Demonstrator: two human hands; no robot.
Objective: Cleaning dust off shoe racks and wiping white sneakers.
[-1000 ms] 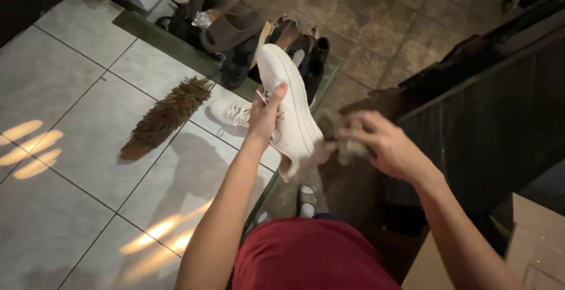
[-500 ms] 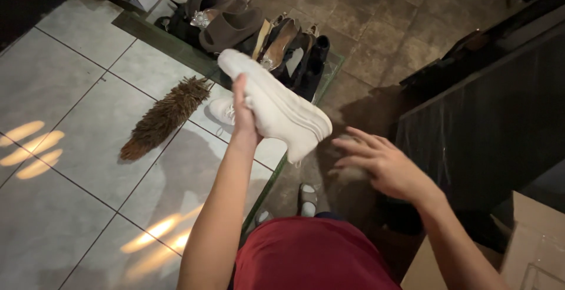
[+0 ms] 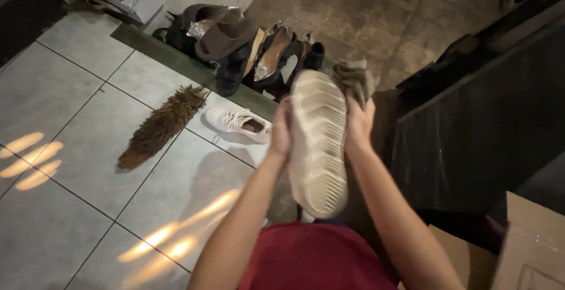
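Head view: both forearms reach forward side by side, the left hand [image 3: 281, 130] and right hand [image 3: 359, 126] flanking a white ribbed-sole sneaker [image 3: 318, 143] held sole-up in front of the body. Half a second ago only the left hand held it, side-on; the right hovered apart. Now each grip is closed on the shoe's edges, the right also pinching a grey cloth [image 3: 355, 78]. Its white laced mate [image 3: 238, 120] lies on the tiled floor [image 3: 70, 149].

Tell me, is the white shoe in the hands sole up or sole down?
Sole up: the white shoe shows its ribbed sole to the camera, held between both hands.
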